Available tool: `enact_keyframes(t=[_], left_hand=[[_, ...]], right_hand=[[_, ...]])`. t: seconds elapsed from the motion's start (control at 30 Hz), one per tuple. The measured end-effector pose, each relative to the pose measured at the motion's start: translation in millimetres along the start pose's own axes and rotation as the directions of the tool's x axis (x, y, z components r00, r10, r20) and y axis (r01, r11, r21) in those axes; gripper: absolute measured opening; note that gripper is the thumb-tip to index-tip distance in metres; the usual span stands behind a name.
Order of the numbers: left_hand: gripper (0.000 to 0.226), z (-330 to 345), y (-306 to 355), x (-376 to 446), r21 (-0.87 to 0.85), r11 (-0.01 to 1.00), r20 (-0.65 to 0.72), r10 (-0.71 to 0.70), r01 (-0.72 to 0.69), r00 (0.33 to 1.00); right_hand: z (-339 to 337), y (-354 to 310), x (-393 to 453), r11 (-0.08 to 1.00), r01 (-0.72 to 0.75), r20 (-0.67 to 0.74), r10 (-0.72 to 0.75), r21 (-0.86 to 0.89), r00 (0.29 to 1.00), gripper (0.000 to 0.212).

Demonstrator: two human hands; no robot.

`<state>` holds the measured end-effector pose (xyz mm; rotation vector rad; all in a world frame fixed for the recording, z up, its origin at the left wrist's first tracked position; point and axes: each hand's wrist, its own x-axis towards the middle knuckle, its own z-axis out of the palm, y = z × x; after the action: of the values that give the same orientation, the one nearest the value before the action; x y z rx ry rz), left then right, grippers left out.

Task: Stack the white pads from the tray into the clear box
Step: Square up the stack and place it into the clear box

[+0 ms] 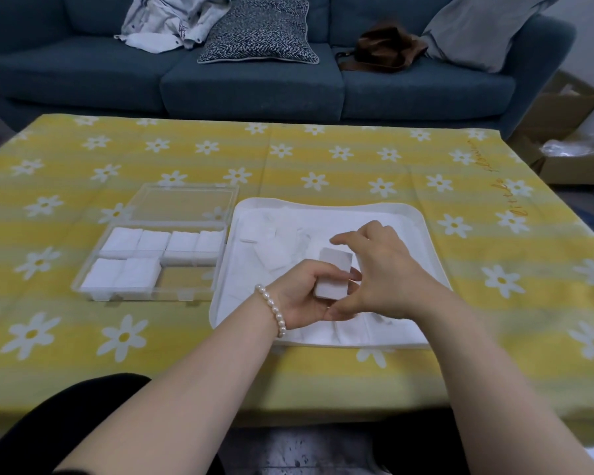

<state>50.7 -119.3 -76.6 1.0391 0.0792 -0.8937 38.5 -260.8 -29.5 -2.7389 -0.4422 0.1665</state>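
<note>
Tablecloth (323,159), script partly legible, "little"

I'm seeing a yellow tablecloth (186,354) striped pale and scattered with white daisies, yellow at their centres. White pads (153,257) fill a clear box (83,286); the tray (422,221) is white too. Behind, a teal-blue sofa (251,87), a navy-and-white herringbone cushion (259,34), a brown bag (384,46).

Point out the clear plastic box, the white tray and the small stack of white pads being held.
clear plastic box (186,280): head view, bare bottom of its empty section.
white tray (422,217): head view, far right rim.
small stack of white pads (333,277): head view, its top face.
</note>
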Motion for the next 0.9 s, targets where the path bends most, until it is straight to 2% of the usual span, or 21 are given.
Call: enact_keyframes(t=[0.1, 0.3, 0.47, 0.6, 0.7, 0.77, 0.9], left_hand=[[0.019, 2.7, -2.9, 0.9, -0.019, 1.0, -0.02, 0.021, -0.022, 1.0], [0.025, 4.1, -1.5, 0.5, -0.061, 0.996, -0.023, 0.064, -0.065, 0.998], [0.022, 3.3, 0.1, -1.0, -0.085, 0.994, 0.008, 0.075, -0.074, 0.997], [0.021, 2.0, 2.5, -1.0, -0.13, 0.989, 0.005, 0.065, -0.063, 0.998], [0.023, 1.2, 2.1, 0.3, -0.123, 0.991, -0.011, 0.056, -0.057, 0.998], [0.024, 1.9, 2.3, 0.3, -0.106, 0.993, -0.024, 0.048, -0.051, 0.999], [0.028, 5.7, 1.6, -1.2, -0.114, 0.992, -0.028, 0.045, -0.048, 0.999]], right_hand=[[5.0, -1.0, 2.6, 0.993, 0.024, -0.053, -0.03, -0.115, 0.998, 0.088], [10.3, -1.7, 3.2, 0.974, 0.001, -0.054, -0.014, -0.227, 0.998, 0.074], [10.3, -3.0, 3.8, 0.974, -0.009, -0.041, -0.001, -0.225, 0.999, 0.058], [10.5, -3.1, 2.9, 0.978, -0.004, -0.006, 0.002, -0.211, 1.0, 0.062], [11.7, -5.5, 2.4, 0.978, 0.0, 0.024, 0.005, -0.21, 1.0, 0.084], [12.6, -8.3, 2.6, 0.98, 0.002, -0.011, -0.005, -0.2, 1.0, 0.092], [16.9, -12.1, 3.7, 0.979, 0.042, -0.084, -0.059, -0.198, 0.995, 0.071]])
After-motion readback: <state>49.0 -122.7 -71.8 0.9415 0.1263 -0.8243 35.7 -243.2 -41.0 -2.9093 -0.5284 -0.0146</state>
